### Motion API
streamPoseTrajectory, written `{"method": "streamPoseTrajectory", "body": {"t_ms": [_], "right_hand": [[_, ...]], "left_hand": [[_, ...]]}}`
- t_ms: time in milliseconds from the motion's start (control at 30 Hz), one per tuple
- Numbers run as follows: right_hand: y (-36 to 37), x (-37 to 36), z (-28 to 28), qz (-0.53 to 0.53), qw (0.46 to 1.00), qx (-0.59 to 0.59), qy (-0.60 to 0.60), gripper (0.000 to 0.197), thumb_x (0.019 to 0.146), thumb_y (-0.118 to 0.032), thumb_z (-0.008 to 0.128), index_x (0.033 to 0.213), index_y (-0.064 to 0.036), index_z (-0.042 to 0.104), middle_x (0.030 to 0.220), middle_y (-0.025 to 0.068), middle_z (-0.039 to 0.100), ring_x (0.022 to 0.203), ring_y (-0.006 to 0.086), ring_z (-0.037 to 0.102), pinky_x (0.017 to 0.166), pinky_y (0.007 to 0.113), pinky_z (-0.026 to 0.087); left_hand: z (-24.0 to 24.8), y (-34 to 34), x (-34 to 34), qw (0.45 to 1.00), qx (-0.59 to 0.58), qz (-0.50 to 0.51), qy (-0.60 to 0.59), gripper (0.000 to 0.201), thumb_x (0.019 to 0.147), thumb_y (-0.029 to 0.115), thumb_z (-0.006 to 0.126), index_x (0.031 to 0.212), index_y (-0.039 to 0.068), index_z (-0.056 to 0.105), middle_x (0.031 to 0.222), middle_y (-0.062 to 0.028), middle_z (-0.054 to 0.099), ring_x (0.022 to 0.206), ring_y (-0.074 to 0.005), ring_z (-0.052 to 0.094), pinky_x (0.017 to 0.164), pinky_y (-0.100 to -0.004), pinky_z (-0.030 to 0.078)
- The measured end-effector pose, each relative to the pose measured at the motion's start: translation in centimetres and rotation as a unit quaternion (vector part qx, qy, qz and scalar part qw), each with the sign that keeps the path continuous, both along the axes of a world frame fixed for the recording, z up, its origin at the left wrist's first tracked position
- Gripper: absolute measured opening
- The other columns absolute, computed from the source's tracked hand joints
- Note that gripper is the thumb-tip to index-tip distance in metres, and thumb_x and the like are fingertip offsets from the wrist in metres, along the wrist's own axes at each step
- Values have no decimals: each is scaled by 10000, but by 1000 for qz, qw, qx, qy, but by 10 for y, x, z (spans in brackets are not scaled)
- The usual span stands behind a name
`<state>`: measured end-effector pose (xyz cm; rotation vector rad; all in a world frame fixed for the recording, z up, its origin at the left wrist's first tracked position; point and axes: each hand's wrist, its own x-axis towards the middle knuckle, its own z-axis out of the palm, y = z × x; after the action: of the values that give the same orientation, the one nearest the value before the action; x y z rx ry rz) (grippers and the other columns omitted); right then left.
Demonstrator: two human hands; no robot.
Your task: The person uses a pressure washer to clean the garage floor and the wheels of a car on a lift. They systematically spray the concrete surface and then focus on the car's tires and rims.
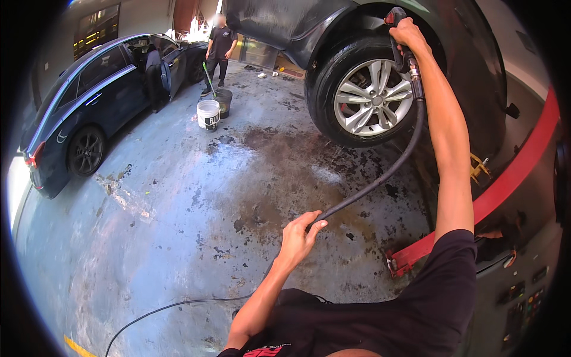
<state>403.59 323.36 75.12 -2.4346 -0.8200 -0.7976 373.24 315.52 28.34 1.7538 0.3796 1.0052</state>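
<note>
Right hand [409,33] grips spray gun [397,35] at wheel [373,98]; left hand [299,235] holds hose [380,178].

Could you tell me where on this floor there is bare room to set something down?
The wet concrete floor lies bare between the parked dark car, the white bucket and the left hand. It is crowded by the raised car's wheel, where the right hand holds the spray gun, along the hose and red lift arm.
</note>
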Motion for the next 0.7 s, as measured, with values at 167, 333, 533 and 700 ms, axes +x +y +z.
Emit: {"method": "streamPoseTrajectory", "body": {"t_ms": [167, 333, 533, 700], "right_hand": [[1, -9, 7, 2, 1000, 14, -1, 608, 834, -229, 647, 1324, 77, 456, 960, 175, 733, 700, 249, 726, 699, 378, 585], [-4, -8, 11, -21, 999, 34, -20, 638, 820, -242, 665, 1322, 73, 431, 954, 178, 734, 832, 298, 737, 808, 401, 575], [-21, 30, -4, -12, 996, 81, -25, 730, 779, -250, 695, 1330, 106, 374, 1017, 236, 724, 1020, 354, 717, 942, 439, 545], [4, 4, -53, 119, 977, 172, 48, 584, 788, -222, 675, 1236, 60, 431, 746, 160, 724, 644, 285, 732, 780, 400, 592]], "left_hand": [[3, 6, -8, 1000, -12, -8, 4, 424, 940, 334, 717, 1167, -24, 700, 1093, -203, 727, 894, -327, 708, 787, -381, 541], [1, 12, -12, 1000, -4, 9, -22, 398, 939, 301, 723, 1160, -29, 699, 1066, -194, 731, 883, -307, 707, 778, -368, 534], [-10, 20, -11, 998, -61, 5, -16, 314, 956, 217, 712, 1139, -37, 695, 837, -100, 672, 722, -154, 581, 667, -297, 473], [-38, 46, -17, 988, -110, 108, -19, 277, 954, 204, 717, 1114, -21, 713, 864, -91, 701, 757, -147, 606, 683, -304, 485]]}}
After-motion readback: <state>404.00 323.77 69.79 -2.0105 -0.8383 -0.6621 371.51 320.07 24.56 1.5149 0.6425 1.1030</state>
